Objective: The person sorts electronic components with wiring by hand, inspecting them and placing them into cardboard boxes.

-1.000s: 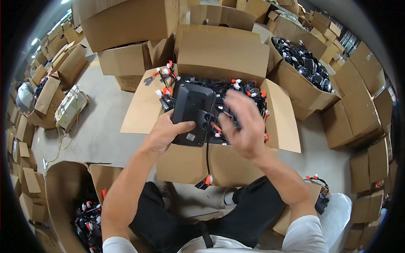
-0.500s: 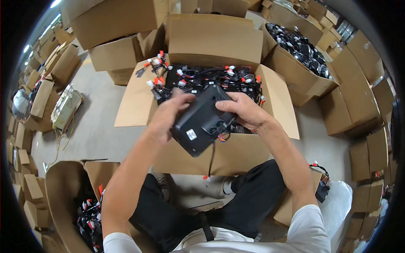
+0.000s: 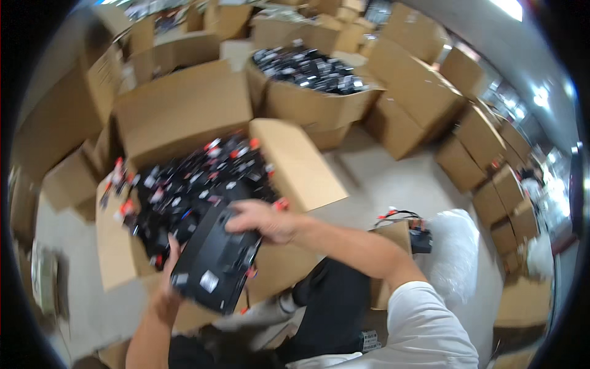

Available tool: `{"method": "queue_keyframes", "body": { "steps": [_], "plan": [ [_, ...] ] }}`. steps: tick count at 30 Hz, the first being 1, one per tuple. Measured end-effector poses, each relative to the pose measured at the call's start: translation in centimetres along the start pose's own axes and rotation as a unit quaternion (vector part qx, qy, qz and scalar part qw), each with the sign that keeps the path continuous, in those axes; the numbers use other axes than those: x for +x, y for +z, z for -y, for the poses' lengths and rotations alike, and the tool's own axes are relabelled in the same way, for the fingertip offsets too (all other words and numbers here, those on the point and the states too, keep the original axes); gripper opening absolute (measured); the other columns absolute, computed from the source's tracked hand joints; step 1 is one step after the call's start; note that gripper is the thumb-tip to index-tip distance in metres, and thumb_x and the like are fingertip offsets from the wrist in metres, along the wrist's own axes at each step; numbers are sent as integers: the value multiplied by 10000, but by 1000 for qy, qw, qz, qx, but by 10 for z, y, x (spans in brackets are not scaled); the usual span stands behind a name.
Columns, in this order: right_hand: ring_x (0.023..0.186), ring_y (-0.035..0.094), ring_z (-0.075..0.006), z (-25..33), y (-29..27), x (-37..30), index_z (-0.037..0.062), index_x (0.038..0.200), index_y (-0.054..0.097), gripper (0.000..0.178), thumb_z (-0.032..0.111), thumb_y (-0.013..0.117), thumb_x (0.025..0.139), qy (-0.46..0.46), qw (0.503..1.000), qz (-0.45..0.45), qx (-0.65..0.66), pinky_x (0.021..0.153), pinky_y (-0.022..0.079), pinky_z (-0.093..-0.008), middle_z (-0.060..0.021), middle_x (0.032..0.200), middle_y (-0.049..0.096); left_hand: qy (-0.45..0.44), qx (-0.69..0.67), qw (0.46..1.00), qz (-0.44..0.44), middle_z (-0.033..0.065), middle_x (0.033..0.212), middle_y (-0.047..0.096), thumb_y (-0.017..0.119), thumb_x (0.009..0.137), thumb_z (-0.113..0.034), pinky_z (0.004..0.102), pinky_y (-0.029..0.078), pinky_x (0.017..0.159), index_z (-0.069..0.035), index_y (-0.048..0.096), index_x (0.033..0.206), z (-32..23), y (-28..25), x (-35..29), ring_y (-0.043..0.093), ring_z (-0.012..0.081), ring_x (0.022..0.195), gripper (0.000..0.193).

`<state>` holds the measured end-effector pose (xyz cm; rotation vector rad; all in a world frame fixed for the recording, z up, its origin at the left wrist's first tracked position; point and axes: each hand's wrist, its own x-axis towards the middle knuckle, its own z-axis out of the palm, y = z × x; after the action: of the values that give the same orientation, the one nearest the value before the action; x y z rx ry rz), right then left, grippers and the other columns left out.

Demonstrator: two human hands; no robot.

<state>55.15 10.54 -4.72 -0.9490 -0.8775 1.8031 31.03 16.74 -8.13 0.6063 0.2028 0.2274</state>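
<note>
A flat, black, rectangular electronic unit with a white label is held tilted in both hands. My left hand grips its left edge, with the thumb up along the side and the other fingers hidden beneath. On the upper right corner, my right hand is closed with its thumb pressed on the top face. Short wires with coloured connectors hang from the unit's right side. Behind it, an open cardboard box is filled with black cable bundles with red and white connectors, blurred by motion.
A larger carton of black parts stands behind, to the right. At my right are a small carton with a black cabled part at its edge and a clear plastic wrap roll. Stacked cartons line the far right.
My view has swung to the right, so the box and hands now sit further left in it. The unit stays in both hands, and its wires hang less visibly.
</note>
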Motion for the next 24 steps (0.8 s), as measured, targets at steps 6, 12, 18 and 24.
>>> {"method": "queue_keyframes", "body": {
  "steps": [6,12,18,24],
  "plan": [
    [988,667,-129,8,1,-14,-23,1238,565,452,255,696,907,-73,996,37,30,879,559,-300,-82,1115,674,-336,155,907,199,135,1433,557,516,977,-600,368,506,994,9,370,1504,112,-24,-17,643,238,1143,818],
    [988,685,-214,30,-28,-11,62,1266,587,461,362,656,923,-82,973,-72,203,928,551,-427,-83,1131,696,-372,413,820,134,69,1222,672,724,883,-274,288,514,901,25,542,1358,46,52,-1,657,138,1014,590],
    [1067,670,-190,22,-7,-22,49,1350,507,494,246,669,926,-85,989,-81,91,960,549,-402,-93,1230,646,83,442,877,-169,93,1159,647,778,866,-161,294,552,855,-8,597,1294,14,35,-7,641,133,964,489],
    [1075,660,-180,30,32,-12,24,1379,485,518,262,655,953,-136,983,-45,116,966,547,-375,-77,1214,652,-82,377,922,-17,81,981,719,696,948,-204,301,570,800,-23,622,1219,41,43,8,701,178,928,334]
  ]
}}
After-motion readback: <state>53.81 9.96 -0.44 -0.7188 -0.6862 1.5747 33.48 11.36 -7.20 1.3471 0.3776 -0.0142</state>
